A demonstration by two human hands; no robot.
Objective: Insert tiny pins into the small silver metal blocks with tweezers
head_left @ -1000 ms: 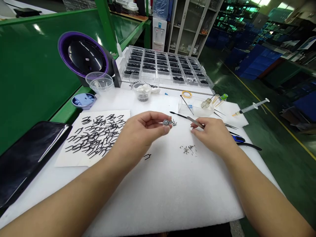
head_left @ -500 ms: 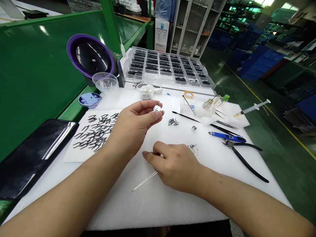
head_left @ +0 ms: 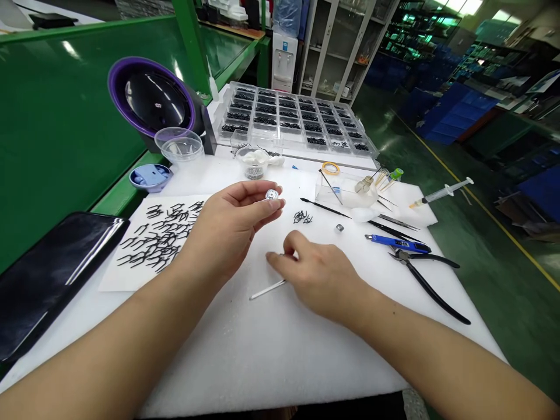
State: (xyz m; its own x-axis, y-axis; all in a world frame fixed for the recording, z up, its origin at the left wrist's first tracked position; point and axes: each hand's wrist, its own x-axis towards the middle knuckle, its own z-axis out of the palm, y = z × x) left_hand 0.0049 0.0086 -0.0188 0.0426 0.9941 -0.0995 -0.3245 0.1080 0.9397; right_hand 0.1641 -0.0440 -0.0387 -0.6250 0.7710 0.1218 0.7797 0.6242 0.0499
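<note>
My left hand [head_left: 227, 227] pinches a small silver metal part [head_left: 272, 194] between thumb and fingers, held up over the white foam mat [head_left: 306, 350]. My right hand [head_left: 317, 280] is low over the mat's middle, fingers closed around silver tweezers [head_left: 268, 290] whose tips point left. A small heap of black forked parts [head_left: 301, 217] lies just beyond both hands. A small metal piece [head_left: 339, 227] rests to the right of that heap. A sheet of white paper covered with several black forked parts [head_left: 161, 236] lies left of my left hand.
Black pliers [head_left: 431, 283], a blue-handled tool [head_left: 396, 242] and a syringe [head_left: 440, 192] lie on the right. A clear compartment box [head_left: 297, 119] stands at the back, with a purple-rimmed magnifier lamp [head_left: 151, 96], clear cups [head_left: 179, 146] and a black tray [head_left: 48, 274] on the left.
My right hand left the far right of the mat, came down to the middle near me with the tweezers, then lifted slightly. My left hand raised the silver part.
</note>
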